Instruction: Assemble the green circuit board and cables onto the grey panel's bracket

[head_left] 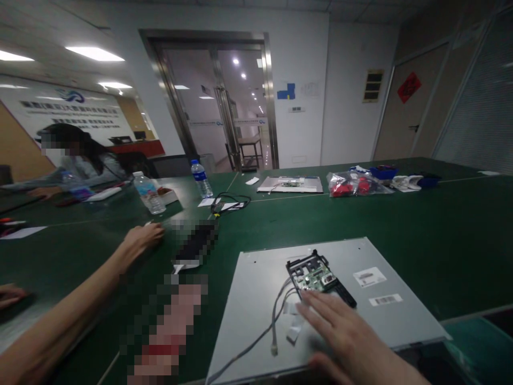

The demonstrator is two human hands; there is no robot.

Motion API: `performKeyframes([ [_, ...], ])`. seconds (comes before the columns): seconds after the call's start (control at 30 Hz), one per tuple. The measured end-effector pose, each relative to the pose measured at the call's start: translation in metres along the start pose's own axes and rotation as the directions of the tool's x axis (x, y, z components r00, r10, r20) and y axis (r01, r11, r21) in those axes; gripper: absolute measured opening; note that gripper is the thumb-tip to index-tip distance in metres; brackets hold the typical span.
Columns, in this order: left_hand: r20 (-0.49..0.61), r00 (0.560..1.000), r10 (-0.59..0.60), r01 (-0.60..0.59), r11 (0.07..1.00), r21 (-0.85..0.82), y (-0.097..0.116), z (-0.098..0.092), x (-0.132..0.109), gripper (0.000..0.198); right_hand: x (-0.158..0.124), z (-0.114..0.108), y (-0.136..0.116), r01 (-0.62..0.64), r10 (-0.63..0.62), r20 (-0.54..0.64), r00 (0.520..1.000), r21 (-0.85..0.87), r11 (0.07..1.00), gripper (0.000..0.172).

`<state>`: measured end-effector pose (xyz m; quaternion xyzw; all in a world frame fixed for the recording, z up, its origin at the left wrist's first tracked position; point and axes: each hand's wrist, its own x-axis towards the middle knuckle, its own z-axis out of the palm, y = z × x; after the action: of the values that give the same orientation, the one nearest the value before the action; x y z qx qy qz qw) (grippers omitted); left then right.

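My right hand (340, 331), fingers stretched out, lies over the lower part of a pale grey display panel (336, 256) lying back side up. Its fingertips are beside a black plastic bracket with a green circuit board (316, 275) on the panel. A grey cable (256, 342) with a small connector runs from the board toward the panel's lower left corner. Silvery tape pieces (294, 331) stick up near my fingers. To the left, my left hand (146, 236) reaches across the green table with fingers curled; a small whitish bit shows at them, too small to name.
Behind my left hand are a water bottle (149, 193), a second bottle (201, 179) and a coiled black cable (230, 203). Farther back lie another panel (290, 184) and a plastic bag with red items (356, 184). Another person's hand (12, 295) rests at the left edge; someone sits beyond.
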<state>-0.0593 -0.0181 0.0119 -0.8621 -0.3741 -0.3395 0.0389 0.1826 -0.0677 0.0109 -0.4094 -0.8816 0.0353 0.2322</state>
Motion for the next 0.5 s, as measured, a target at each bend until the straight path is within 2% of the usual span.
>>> performKeyframes([
  [0.1,0.025,0.993,0.113,-0.112,0.992,-0.060,0.044,0.017,-0.010,0.043,-0.022,-0.008,0.027,-0.261,0.258,-0.064,0.964,-0.045,0.964,0.063],
  [0.2,0.043,0.976,0.214,-0.208,0.972,-0.109,0.061,0.015,-0.010,0.021,-0.048,-0.007,0.049,-0.374,0.372,-0.044,0.927,-0.049,0.926,0.070],
  [0.27,0.047,0.967,0.250,-0.244,0.963,-0.112,0.056,0.004,-0.008,0.021,-0.065,-0.004,0.057,-0.418,0.420,0.023,0.907,-0.048,0.907,0.078],
  [0.33,0.052,0.975,0.216,-0.213,0.975,-0.069,0.044,-0.010,-0.008,0.039,-0.080,-0.002,0.062,-0.447,0.448,0.108,0.887,-0.040,0.894,0.087],
  [0.4,0.134,0.985,0.110,-0.112,0.994,0.009,0.032,-0.022,-0.012,0.060,-0.091,-0.001,0.064,-0.468,0.465,0.173,0.868,-0.027,0.883,0.096],
  [0.5,0.233,0.971,-0.058,0.032,0.993,0.113,0.019,-0.028,-0.022,0.088,-0.098,-0.001,0.065,-0.485,0.475,0.211,0.854,-0.003,0.874,0.104],
])
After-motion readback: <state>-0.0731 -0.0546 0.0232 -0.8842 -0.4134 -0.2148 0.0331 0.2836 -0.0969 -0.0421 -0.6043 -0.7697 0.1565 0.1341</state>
